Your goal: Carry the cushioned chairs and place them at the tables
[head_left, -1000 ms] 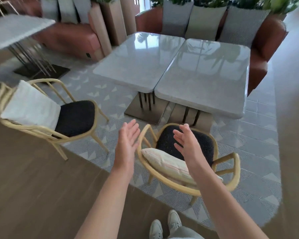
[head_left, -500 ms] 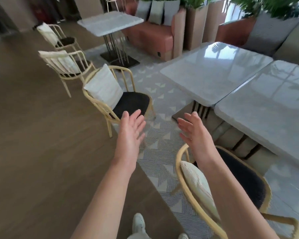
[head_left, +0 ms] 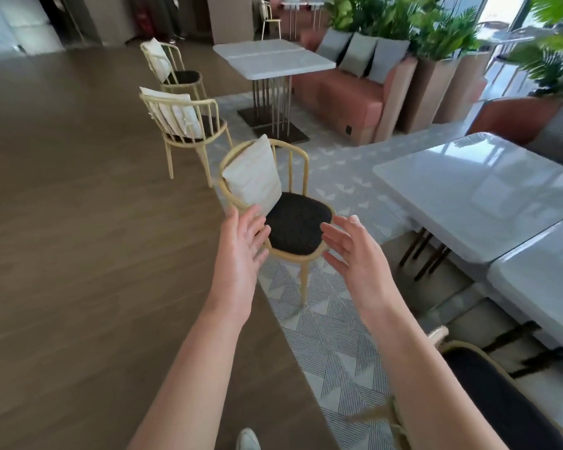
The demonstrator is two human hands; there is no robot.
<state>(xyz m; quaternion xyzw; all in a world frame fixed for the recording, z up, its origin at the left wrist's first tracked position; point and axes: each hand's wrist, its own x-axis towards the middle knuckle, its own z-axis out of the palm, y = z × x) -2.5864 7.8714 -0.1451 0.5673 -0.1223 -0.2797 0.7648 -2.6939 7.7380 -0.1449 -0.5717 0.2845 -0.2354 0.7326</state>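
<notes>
A pale wooden chair [head_left: 293,222] with a black seat and a white back cushion stands on the patterned carpet just ahead of me. My left hand [head_left: 241,245] and my right hand [head_left: 355,251] are stretched out in front of it, palms facing each other, fingers straight, holding nothing. Two more cushioned chairs [head_left: 189,125] [head_left: 173,68] stand further back on the wooden floor. Another chair [head_left: 501,394] with a black seat sits at my lower right, partly behind my right arm. A pair of glossy grey tables [head_left: 488,196] lies to the right.
A white table on metal legs [head_left: 273,61] stands at the back, with a pink sofa [head_left: 345,95], grey pillows and tall planters behind it. Wide brown wooden floor [head_left: 78,254] stretches to the left. My white shoe [head_left: 249,440] shows at the bottom.
My view has swung left, away from the chair at the grey tables, which slid to the lower right. The chair with the white cushion now sits centred before my open hands.
</notes>
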